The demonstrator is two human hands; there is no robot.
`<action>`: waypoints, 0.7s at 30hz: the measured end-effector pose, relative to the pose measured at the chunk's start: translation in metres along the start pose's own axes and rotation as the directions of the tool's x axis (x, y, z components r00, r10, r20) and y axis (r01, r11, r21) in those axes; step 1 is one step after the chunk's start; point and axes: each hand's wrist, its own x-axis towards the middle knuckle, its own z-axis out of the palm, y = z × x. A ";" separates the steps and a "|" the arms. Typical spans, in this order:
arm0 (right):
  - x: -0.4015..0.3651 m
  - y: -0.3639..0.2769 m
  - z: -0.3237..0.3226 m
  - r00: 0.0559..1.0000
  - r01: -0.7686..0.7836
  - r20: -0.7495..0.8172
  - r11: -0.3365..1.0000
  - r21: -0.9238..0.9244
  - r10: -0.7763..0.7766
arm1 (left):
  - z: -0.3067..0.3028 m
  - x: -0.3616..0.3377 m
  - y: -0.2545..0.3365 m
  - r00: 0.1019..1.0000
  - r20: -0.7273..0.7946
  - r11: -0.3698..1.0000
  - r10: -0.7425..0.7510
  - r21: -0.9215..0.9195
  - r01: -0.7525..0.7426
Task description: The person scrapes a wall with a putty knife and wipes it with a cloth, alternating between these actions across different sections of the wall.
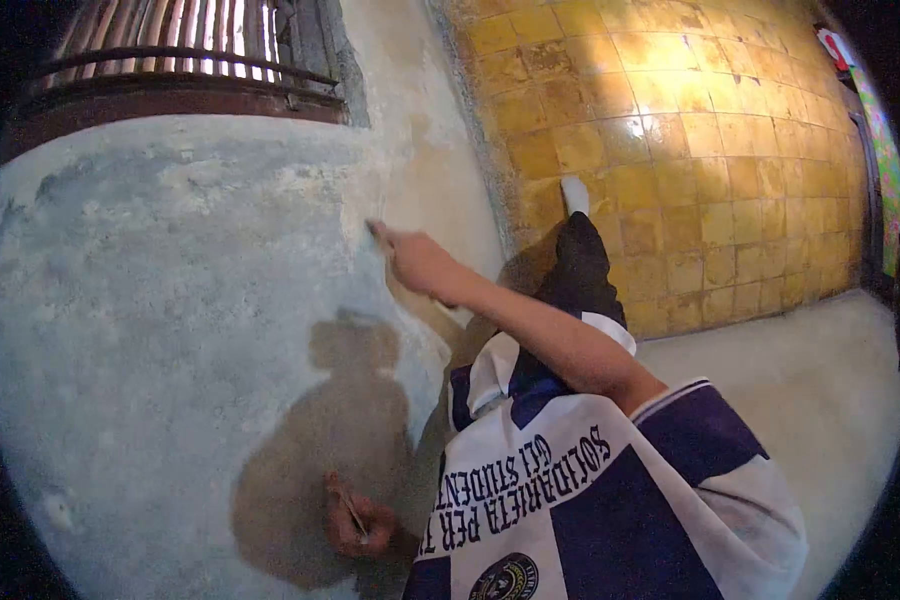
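Observation:
My right hand (422, 264) reaches across to the plastered wall (170, 220), its fingers closed. A small dark tip at its fingertips is against or very near the wall, too blurred to name. My left hand (358, 528) is low at the left, close to the wall, with its fingers closed around a thin, flat, light-edged object (346, 505). What kind of object that is, I cannot make out. Bluish-grey, patchy paint covers most of the wall, while a beige bare-looking strip (455, 170) runs down beside my right hand.
A barred window (180, 50) with a dark red sill sits in the wall at the upper left. Yellow glossy tiles (710, 190) spread across the upper right, with my white-tipped foot (575, 195) on them. A patterned cloth (882, 160) hangs at the far right. My shadow falls on the wall.

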 end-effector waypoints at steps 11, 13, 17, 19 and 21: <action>-0.009 -0.005 -0.011 0.997 -0.042 -0.065 0.999 0.005 0.043 | -0.008 -0.005 -0.005 0.998 -0.004 0.997 0.070 -0.038 -0.070; -0.032 -0.002 0.014 1.000 0.013 -0.017 1.000 0.015 -0.013 | -0.010 -0.005 -0.006 0.997 0.004 0.997 0.072 -0.038 -0.072; -0.052 -0.012 0.008 0.998 0.044 0.053 0.999 0.003 -0.044 | -0.012 -0.005 -0.006 0.997 0.003 0.996 0.075 -0.041 -0.075; -0.031 0.002 0.015 0.992 0.084 -0.093 0.996 0.042 -0.080 | -0.012 -0.005 -0.005 0.997 0.009 0.996 0.073 -0.045 -0.073; -0.013 0.006 0.008 0.991 0.046 -0.126 0.997 0.056 -0.039 | -0.012 -0.009 -0.005 0.997 0.015 0.996 0.074 -0.047 -0.073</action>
